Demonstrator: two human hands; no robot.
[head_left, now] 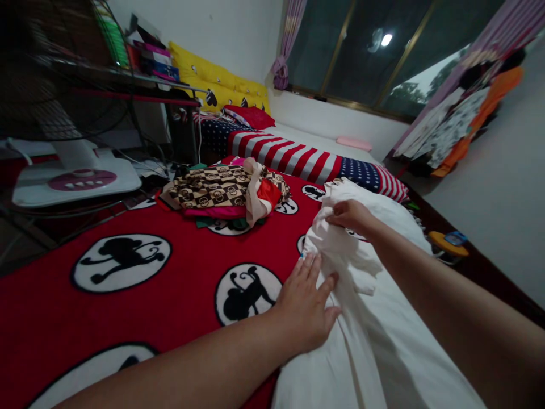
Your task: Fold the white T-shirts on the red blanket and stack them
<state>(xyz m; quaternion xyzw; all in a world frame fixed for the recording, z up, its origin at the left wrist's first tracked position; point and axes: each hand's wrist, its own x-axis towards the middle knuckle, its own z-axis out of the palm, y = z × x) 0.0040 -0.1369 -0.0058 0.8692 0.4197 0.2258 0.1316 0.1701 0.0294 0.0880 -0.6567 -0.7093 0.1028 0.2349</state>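
Observation:
A white garment (374, 318) lies crumpled along the right side of a red blanket (179, 267) printed with black monkey figures in white circles. My left hand (304, 304) lies flat with fingers stretched out, pressing on the cloth's left edge. My right hand (351, 215) is closed, pinching a fold of the white garment farther up, near its top end.
A pile of folded clothes (225, 193), topped by a brown checked piece, sits mid-bed. Behind it lie a stars-and-stripes blanket (306, 159) and yellow pillows (213, 79). A white fan base (76, 176) stands at left under a cluttered shelf. Clothes hang at right beside the window.

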